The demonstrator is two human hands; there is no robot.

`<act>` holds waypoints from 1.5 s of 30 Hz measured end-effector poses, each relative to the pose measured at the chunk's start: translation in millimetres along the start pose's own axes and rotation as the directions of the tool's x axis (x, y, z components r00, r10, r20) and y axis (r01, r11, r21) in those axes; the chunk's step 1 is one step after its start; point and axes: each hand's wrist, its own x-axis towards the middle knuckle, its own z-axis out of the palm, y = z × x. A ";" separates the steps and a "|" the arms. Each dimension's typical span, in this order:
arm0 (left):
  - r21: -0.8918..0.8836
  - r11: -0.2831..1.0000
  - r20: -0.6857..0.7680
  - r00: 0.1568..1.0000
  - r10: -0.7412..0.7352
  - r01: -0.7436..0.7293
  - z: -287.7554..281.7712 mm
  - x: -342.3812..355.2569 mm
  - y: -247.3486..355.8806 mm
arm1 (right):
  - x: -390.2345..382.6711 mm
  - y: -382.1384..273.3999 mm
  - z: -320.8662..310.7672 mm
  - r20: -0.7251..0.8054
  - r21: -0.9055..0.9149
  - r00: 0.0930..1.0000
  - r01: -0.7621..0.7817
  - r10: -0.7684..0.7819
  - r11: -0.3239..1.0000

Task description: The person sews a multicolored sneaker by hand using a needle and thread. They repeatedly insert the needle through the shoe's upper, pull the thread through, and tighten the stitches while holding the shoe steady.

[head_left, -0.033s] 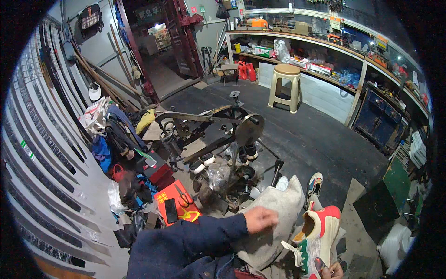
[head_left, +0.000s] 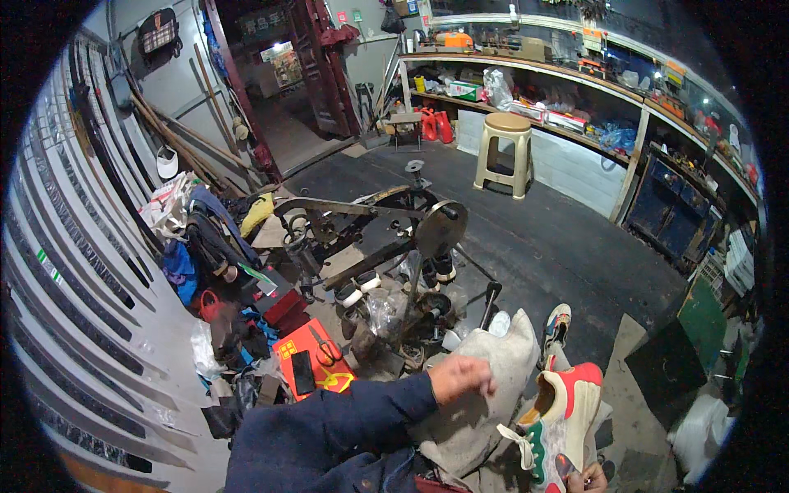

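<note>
Sneaker (head_left: 563,419) gripped at its sole by right hand (head_left: 585,478); left hand (head_left: 460,378) curled on grey cloth (head_left: 485,386).

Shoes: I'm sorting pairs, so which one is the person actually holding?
The colourful sneaker with the red collar, gripped at its toe by the right hand; the other sneaker lies on the floor beyond.

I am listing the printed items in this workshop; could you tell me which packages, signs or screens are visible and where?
Red flat box: on the floor left of the left hand, rectangular, yellow markings.
Dark phone: lying on that box, screen black.
Lit sign: beyond the doorway, pale rectangle.
Green-white carton: on the lower shelf, boxy.
</note>
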 end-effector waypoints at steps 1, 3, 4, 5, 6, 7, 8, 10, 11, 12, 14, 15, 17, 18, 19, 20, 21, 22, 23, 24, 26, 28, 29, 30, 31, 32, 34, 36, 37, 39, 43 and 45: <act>-0.131 0.986 -0.034 0.995 0.099 -0.102 -3.7 6.1 4.9 | -0.8 -1.2 4.0 0.033 0.022 0.999 0.028 -0.029 0.999; -0.488 0.842 -0.132 0.973 0.191 -0.231 3.8 15.2 10.4 | -4.8 -6.7 11.9 0.045 0.051 0.998 0.037 -0.039 0.998; -0.545 0.794 -0.197 0.962 0.189 -0.268 9.9 20.7 12.4 | -5.2 -7.6 21.7 -0.072 -0.067 0.995 0.059 -0.063 0.996; -0.523 0.807 -0.245 0.955 0.165 -0.274 16.5 25.3 13.1 | -5.9 -11.6 22.7 -0.091 -0.197 0.994 0.048 -0.067 0.979; -0.561 0.790 -0.229 0.963 0.140 -0.248 19.4 28.7 14.5 | -6.1 -14.1 23.6 -0.042 -0.189 0.998 0.029 -0.038 0.982; -0.543 0.816 -0.244 0.967 0.075 -0.200 21.4 32.8 13.5 | -7.5 -16.8 24.3 0.007 -0.178 0.999 -0.039 0.040 0.983; -0.469 0.863 -0.323 0.946 0.029 -0.187 21.5 36.3 10.9 | -7.1 -17.6 25.8 0.017 -0.218 1.000 0.017 -0.014 0.976; -0.482 0.858 -0.340 0.940 0.005 -0.179 15.9 43.9 3.1 | -4.6 -18.5 23.0 0.019 -0.213 0.999 0.041 -0.038 0.976; -0.524 0.844 -0.224 0.974 -0.009 -0.113 8.3 48.6 0.6 | -3.3 -18.9 19.1 0.013 -0.221 0.998 0.068 -0.067 0.973; -0.515 0.856 -0.238 0.967 -0.087 -0.050 1.6 49.9 -3.2 | -2.2 -18.6 22.9 -0.019 -0.149 0.997 0.074 -0.077 0.986; -0.434 0.901 -0.252 0.960 -0.120 -0.002 -16.8 54.7 -6.7 | -1.0 -18.3 22.9 0.001 -0.129 0.985 0.170 -0.171 0.977; -0.400 0.916 -0.234 0.965 -0.119 0.016 -27.2 56.7 -6.7 | -1.3 -18.2 23.6 0.021 -0.151 0.981 0.192 -0.191 0.970; -0.198 0.977 -0.697 0.712 -0.085 -0.077 -53.3 66.0 -2.1 | -2.1 -17.7 22.1 -0.004 -0.152 0.983 0.182 -0.185 0.971; -0.306 0.944 -0.541 0.838 -0.069 -0.120 -73.8 73.2 13.1 | -3.0 -17.3 22.2 -0.049 -0.128 0.975 0.207 -0.215 0.970; -0.390 0.916 -0.416 0.906 -0.080 -0.099 -87.7 76.3 13.1 | -3.8 -17.2 24.3 0.022 -0.153 0.979 0.202 -0.201 0.967; -0.311 0.948 -0.413 0.908 -0.073 -0.065 -98.0 74.4 7.4 | -3.2 -16.0 26.9 0.043 -0.156 0.973 0.231 -0.227 0.960; -0.250 0.968 -0.516 0.850 -0.107 -0.030 -109.6 74.3 3.1 | -2.9 -15.6 29.7 0.074 -0.165 0.969 0.246 -0.236 0.955; -0.251 0.968 -0.512 0.852 -0.112 -0.024 -119.8 73.0 -1.1 | -2.0 -14.3 30.5 0.049 -0.134 0.971 0.239 -0.234 0.962; -0.238 0.971 -0.525 0.843 -0.118 -0.013 -128.2 71.0 -7.3 | -0.6 -13.3 31.9 0.026 -0.127 0.966 0.259 -0.258 0.958; -0.228 0.974 -0.536 0.835 -0.127 0.001 -134.7 68.4 -14.2 | 0.1 -12.4 33.0 0.012 -0.120 0.963 0.267 -0.268 0.956; -0.245 0.969 -0.432 0.894 -0.115 0.006 -144.4 66.8 -25.0 | 2.1 -10.8 33.9 0.002 -0.128 0.960 0.276 -0.278 0.953; -0.228 0.971 -0.547 0.815 -0.191 0.075 -148.7 65.9 -33.6 | 4.0 -9.6 34.0 0.010 -0.140 0.958 0.286 -0.287 0.948; -0.226 0.971 -0.595 0.777 -0.203 0.081 -149.6 65.8 -36.2 | 4.6 -9.4 33.6 0.015 -0.147 0.959 0.282 -0.283 0.948; -0.214 0.968 -0.613 0.753 -0.238 0.132 -150.9 66.6 -37.8 | 5.2 -9.3 33.9 0.013 -0.148 0.960 0.280 -0.281 0.949; -0.190 0.972 -0.627 0.745 -0.229 0.139 -151.1 66.0 -40.0 | 5.9 -9.1 33.6 0.016 -0.153 0.966 0.259 -0.260 0.954; -0.171 0.971 -0.664 0.709 -0.239 0.167 -152.0 68.3 -42.2 | 6.5 -9.0 34.7 -0.010 -0.162 0.956 0.289 -0.294 0.944; -0.172 0.962 -0.695 0.667 -0.271 0.211 -152.6 68.4 -48.1 | 7.3 -8.9 35.6 0.057 -0.181 0.965 0.260 -0.254 0.948; -0.140 0.965 -0.706 0.661 -0.255 0.222 -152.5 68.1 -53.0 | 8.6 -8.8 37.0 0.083 -0.187 0.967 0.253 -0.241 0.949; -0.142 0.963 -0.709 0.656 -0.260 0.229 -151.9 68.1 -53.5 | 8.9 -9.0 37.6 0.079 -0.183 0.967 0.255 -0.244 0.950; -0.097 0.976 -0.743 0.639 -0.200 0.193 -145.9 67.2 -51.1 | 9.3 -10.1 38.1 0.070 -0.165 0.965 0.262 -0.253 0.951; -0.074 0.984 -0.664 0.728 -0.169 0.161 -112.0 59.5 -10.6 | 9.5 -16.9 39.2 0.009 -0.094 0.976 0.219 -0.219 0.971; 0.138 0.990 -0.619 0.783 0.063 0.029 -74.3 52.7 8.8 | 11.4 -22.0 41.6 -0.027 -0.038 0.990 0.137 -0.139 0.990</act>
